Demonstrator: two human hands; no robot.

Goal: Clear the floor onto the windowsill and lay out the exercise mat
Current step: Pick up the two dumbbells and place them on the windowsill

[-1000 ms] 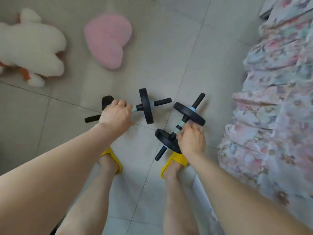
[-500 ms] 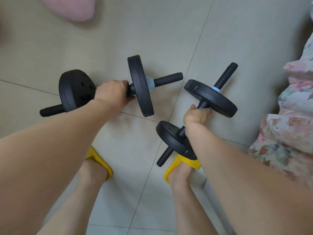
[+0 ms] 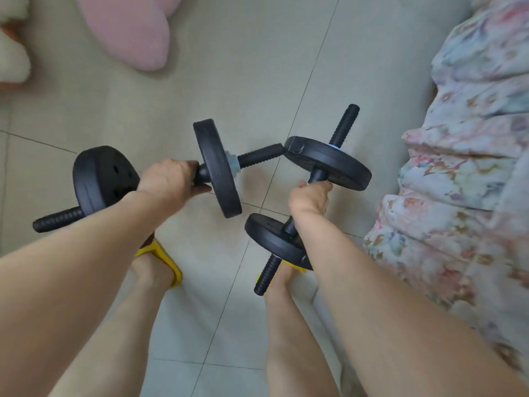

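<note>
Two black dumbbells (image 3: pixel 160 181) (image 3: pixel 307 196), each with a pale blue collar beside one plate; yellow slippers (image 3: pixel 167 260); pale grey floor tiles (image 3: pixel 229 67); a pink plush cushion (image 3: pixel 134 27); a white plush toy (image 3: pixel 11 61) with some orange; bedding (image 3: pixel 463 167) in a pastel floral pattern of pink, blue and cream.

The person has bare forearms, with no sleeves visible on them. The left hand (image 3: pixel 169 179) and the right hand (image 3: pixel 307 196) wear no gloves, and no rings or watch can be seen. The lower legs are also bare. On each foot is a bright yellow slipper, the left slipper (image 3: pixel 164 257) with an open back and the right slipper (image 3: pixel 294 266) mostly hidden.
</note>
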